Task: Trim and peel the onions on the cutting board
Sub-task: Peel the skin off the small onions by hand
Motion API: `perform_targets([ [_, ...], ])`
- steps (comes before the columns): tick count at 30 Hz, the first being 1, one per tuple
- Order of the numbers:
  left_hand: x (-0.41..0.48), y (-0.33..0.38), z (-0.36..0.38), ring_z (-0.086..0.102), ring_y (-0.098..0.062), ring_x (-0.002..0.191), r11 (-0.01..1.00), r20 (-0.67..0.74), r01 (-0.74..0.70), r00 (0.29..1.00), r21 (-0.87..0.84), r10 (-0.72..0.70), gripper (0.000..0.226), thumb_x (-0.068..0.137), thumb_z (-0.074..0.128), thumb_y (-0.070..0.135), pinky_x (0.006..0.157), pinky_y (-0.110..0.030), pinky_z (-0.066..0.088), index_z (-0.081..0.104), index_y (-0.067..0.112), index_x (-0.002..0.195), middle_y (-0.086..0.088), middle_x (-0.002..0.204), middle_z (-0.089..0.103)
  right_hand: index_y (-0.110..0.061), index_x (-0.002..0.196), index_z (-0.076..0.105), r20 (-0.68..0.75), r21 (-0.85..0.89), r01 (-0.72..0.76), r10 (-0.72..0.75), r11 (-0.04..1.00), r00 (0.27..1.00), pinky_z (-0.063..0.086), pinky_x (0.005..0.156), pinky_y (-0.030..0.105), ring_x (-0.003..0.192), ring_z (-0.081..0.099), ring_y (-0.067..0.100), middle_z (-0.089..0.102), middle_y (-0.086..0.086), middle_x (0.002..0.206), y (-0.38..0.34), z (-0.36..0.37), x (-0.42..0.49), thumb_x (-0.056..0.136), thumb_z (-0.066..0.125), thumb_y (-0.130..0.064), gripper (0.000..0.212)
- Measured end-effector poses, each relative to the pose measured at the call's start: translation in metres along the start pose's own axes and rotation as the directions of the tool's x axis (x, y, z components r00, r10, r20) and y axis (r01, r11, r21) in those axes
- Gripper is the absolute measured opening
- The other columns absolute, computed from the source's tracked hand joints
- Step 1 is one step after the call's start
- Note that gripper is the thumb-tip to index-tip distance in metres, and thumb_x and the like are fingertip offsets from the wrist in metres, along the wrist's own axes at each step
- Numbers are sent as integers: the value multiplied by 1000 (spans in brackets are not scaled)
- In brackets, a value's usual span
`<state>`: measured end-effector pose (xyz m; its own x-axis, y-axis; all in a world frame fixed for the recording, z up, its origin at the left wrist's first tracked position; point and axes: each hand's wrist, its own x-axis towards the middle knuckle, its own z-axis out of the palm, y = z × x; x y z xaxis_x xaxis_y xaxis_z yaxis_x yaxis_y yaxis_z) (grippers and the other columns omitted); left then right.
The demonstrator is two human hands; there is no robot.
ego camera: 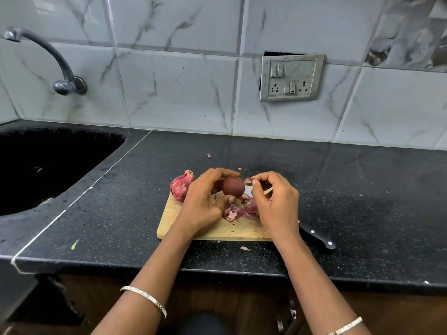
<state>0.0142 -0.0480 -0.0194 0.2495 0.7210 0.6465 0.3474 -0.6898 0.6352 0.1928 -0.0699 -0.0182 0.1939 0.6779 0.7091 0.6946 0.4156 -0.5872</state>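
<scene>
A smooth, dark red peeled onion [233, 187] is held above the far part of the pale wooden rectangular cutting board [205, 229], gripped by the left hand [205, 199] with the fingers curled over its top and the thumb under it. Just beside it, a thin strip of pinkish onion skin [248, 181] is pinched between the thumb and fingertips of the right hand [275, 201], whose other fingers are curled.

A second red onion, unpeeled and papery [181, 186], lies at the board's far left corner, partly over the edge. A heap of reddish-purple loose peelings [240, 210] is seen on the middle of the board, below the held onion and between the two hands.

The board rests on the black speckled stone worktop [362, 189], near its front edge. A black riveted knife handle [316, 236] lies on the worktop just beside the board's right edge; its blade is hidden by the right wrist. Small skin scraps are scattered on the worktop around the board. A black sink [48, 165] is set into the worktop's left end, with a curved metal tap [48, 59] on the tiled wall above it.
</scene>
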Motion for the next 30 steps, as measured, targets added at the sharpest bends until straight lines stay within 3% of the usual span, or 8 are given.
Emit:
perform_targets([
  [4,0,0,0,65,-10,117,997,9,44,999,-61,-44,48,83,73,4,102,-34,55,63,20,127,8,126,65,-18,93,72,-30,-2,-62,62,998,998,54,77,42,82,64,15,69,-7,89,0,-2,1,92,68,-13,6],
  [9,0,-2,1,65,-10,116,993,-7,73,997,-88,-74,51,82,76,-3,102,-32,55,62,18,127,9,126,63,-23,88,72,-21,-16,-66,66,998,998,45,77,20,84,61,7,68,-15,84,-6,-5,0,85,77,-20,6],
  [11,0,-2,1,65,-10,116,993,-13,82,996,-85,-83,53,81,78,-3,101,-32,56,62,19,126,10,126,62,-24,84,71,0,13,-45,45,999,999,46,76,21,83,61,7,68,-16,82,-7,-6,0,83,74,-20,5],
  [14,0,-3,1,64,-10,115,995,-19,83,996,-62,-84,56,79,81,-2,96,-37,58,62,22,125,9,126,61,-23,100,74,103,132,-45,31,990,994,51,76,21,84,66,6,70,-13,91,-9,-4,-1,83,72,-16,18],
  [17,1,-3,1,64,-11,115,997,-27,60,998,-43,-61,54,77,84,3,93,-40,60,65,22,123,9,124,61,-25,103,78,163,169,-100,72,981,984,50,73,16,85,68,3,74,-14,94,-10,-3,0,87,77,-24,16],
  [22,1,1,0,64,-8,112,998,-35,58,998,-37,-59,51,76,88,3,83,-31,63,68,23,119,7,120,59,-25,97,82,147,227,-145,114,963,983,53,76,17,85,70,1,76,-16,91,-8,-6,2,85,82,-27,12],
  [26,1,0,0,65,-11,110,998,-52,53,997,-37,-55,52,73,90,4,83,-35,63,68,24,116,8,117,59,-21,97,83,128,248,-115,86,962,988,51,78,15,88,70,0,76,-14,92,-7,-5,1,85,82,-21,12],
  [30,1,3,0,65,-8,109,995,-48,77,996,-58,-79,52,71,90,1,76,-26,63,67,24,111,6,117,63,-16,95,83,112,239,-75,49,968,992,51,77,13,85,71,0,76,-12,89,-5,-3,1,84,82,-15,11],
])
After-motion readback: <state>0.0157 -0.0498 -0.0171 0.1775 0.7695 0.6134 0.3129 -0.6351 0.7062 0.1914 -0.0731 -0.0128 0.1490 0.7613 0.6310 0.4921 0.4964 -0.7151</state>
